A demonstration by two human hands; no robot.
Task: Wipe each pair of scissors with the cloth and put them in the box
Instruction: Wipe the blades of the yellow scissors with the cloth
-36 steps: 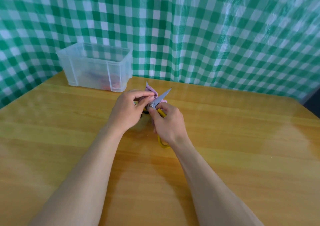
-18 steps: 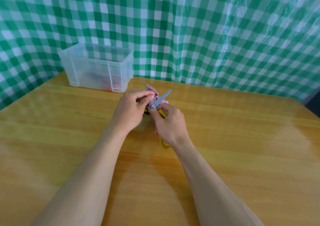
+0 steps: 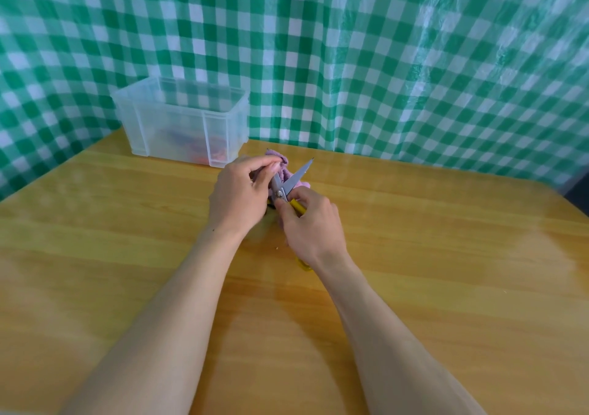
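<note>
Yellow-handled scissors (image 3: 294, 179) are held above the wooden table with their steel blades spread apart. My right hand (image 3: 310, 228) grips the yellow handles just below the pivot. My left hand (image 3: 240, 193) pinches a pink-purple cloth (image 3: 282, 163) around the left blade. The right blade points up and to the right, bare. A clear plastic box (image 3: 181, 121) stands at the table's back left, with red and blue things blurred inside it.
The wooden table (image 3: 446, 271) stretches wide to the right and toward me. A green and white checked plastic sheet (image 3: 382, 64) hangs close behind the table and the box.
My left hand has slid the cloth a little along the left blade. The right hand and scissors have stayed almost still.
</note>
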